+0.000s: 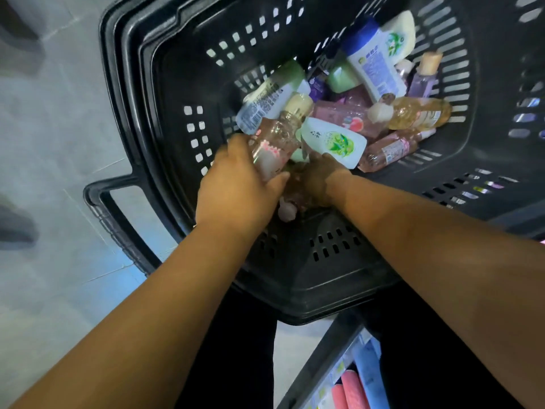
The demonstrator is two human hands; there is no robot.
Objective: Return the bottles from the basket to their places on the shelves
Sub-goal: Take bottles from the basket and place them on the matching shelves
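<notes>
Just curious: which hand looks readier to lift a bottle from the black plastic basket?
Probably the left hand: it grips the clear pink plastic bottle; the right hand reaches lower, grip hidden.

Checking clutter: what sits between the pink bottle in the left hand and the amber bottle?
Head view: a white leaf-label bottle and a pink fruit-label bottle lie between the held bottle and the amber bottle.

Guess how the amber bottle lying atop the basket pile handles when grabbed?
The amber bottle looks nearly full of liquid, so probably hefty for its size. Its body seems round and smooth, lying sideways on a pink bottle in the basket, so it may roll or slip if nudged. Plastic looks rigid, likely not fragile.
</notes>
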